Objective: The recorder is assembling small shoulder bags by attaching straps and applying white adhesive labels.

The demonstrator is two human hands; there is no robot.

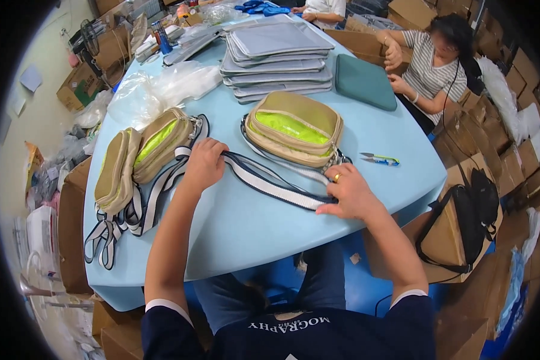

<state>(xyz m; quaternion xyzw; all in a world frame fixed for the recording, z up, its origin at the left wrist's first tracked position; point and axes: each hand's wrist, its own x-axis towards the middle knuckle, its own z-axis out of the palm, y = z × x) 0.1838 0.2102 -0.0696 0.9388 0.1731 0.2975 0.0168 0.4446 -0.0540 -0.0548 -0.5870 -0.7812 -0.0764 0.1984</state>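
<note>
A khaki bag (300, 111) with a bright green opening lies on the light blue table in front of me. Its white and navy strap (270, 191) runs along the near side of the bag. My left hand (207, 161) is closed on the strap's bend, left of the bag. By the metal clip at the bag's right corner, my right hand (349, 193) grips the strap between thumb and fingers; a ring shows on one finger. Two more khaki bags (116, 171) lie at the left, their striped straps (156, 201) heaped beside them.
Yellow-and-blue thread snips (379, 159) lie right of the bag. Behind it stands a stack of grey flat cases (276, 60), with a green case (364, 81) beside it and clear plastic bags (162, 87) left. A co-worker (435, 72) sits at the far right. Cardboard boxes surround the table.
</note>
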